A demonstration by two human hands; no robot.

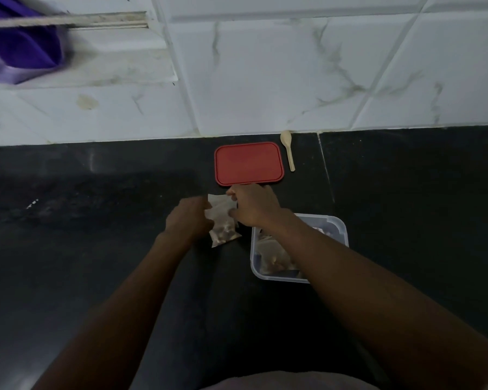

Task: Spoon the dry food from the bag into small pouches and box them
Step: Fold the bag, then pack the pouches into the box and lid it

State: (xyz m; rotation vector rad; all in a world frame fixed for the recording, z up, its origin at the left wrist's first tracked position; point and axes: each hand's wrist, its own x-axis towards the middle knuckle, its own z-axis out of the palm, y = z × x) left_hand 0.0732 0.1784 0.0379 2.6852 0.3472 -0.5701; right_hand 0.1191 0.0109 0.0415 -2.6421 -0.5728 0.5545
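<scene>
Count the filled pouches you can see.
2. The held pouch is just before the red lid; the boxed pouch lies in the clear box. The right forearm covers part of the box, so more may be hidden.

Black counter: red lid, spoon, clear box.
</scene>
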